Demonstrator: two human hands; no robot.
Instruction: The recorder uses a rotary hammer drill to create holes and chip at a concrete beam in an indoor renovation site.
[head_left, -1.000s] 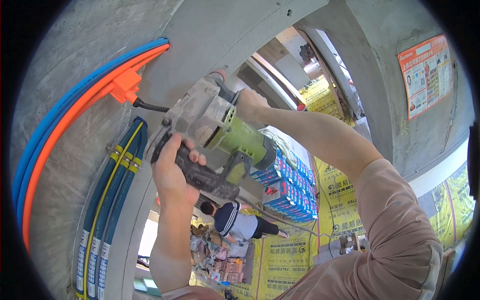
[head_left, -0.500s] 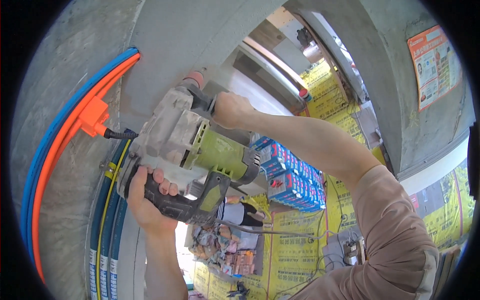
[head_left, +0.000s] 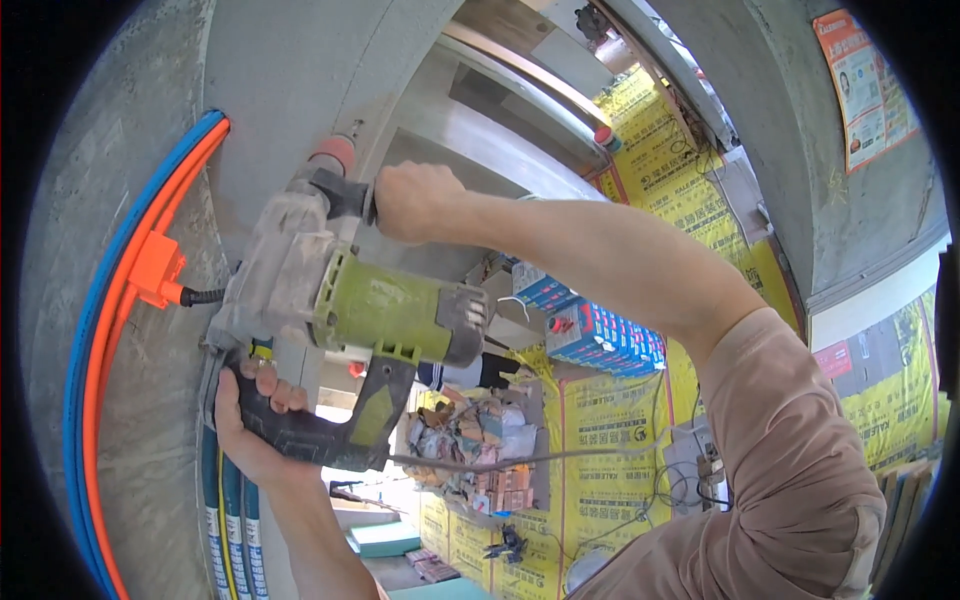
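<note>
A dusty green and grey rotary hammer drill [head_left: 385, 305] is held up against the grey concrete surface [head_left: 300, 75]. Its reddish chuck collar [head_left: 333, 153] is close to the concrete, with a short piece of metal bit showing beyond it. My left hand [head_left: 250, 440] is wrapped round the black rear handle at the lower end. My right hand [head_left: 418, 203] is closed round the side handle near the chuck, which the fist mostly hides. From the rear handle a grey power cord [head_left: 520, 461] runs off to the right.
Blue and orange conduits [head_left: 95, 350] with an orange junction box [head_left: 157, 268] curve along the wall at left. Dark pipes [head_left: 232, 520] run below the drill. Blue boxes [head_left: 605, 340], heaped rubble bags [head_left: 465, 435] and a person [head_left: 480, 372] are on the yellow-covered floor [head_left: 610, 480].
The drill and both hands appear further left in the view, with the drill's rear handle slightly lower. The background has shifted too. Both hands keep their grip.
</note>
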